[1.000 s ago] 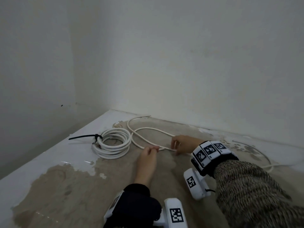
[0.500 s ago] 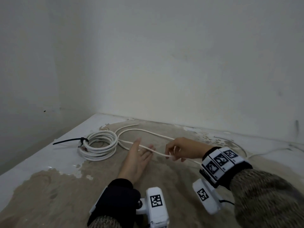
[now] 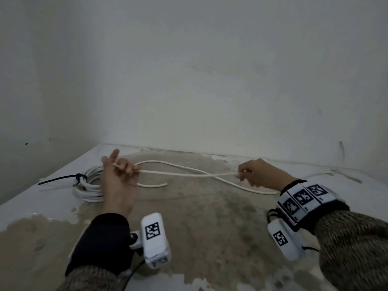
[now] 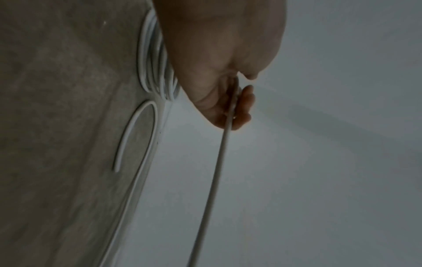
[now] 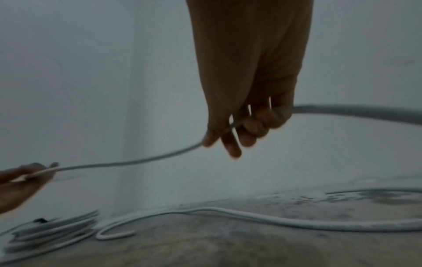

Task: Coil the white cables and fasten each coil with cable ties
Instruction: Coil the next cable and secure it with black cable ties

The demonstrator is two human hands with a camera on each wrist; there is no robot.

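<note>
A loose white cable (image 3: 186,174) stretches taut in the air between my two hands. My left hand (image 3: 120,175) is raised at the left and grips it with curled fingers (image 4: 242,106). My right hand (image 3: 249,173) pinches the same cable (image 5: 137,160) at the right, fingers (image 5: 246,133) curled round it. More of this cable (image 5: 251,216) lies in a loop on the floor below. Behind my left hand lies a finished white coil (image 3: 88,190), fastened with a black cable tie (image 3: 60,179) whose tail sticks out to the left.
The floor (image 3: 210,227) is worn bare concrete with white paint at its edges. Two white walls meet in a corner (image 3: 98,122) just beyond the coil. Another thin cable (image 3: 327,173) runs along the floor at the far right.
My left hand has risen from the floor and now grips the cable. My right hand has moved to the right, pulling the cable taut between the hands.
</note>
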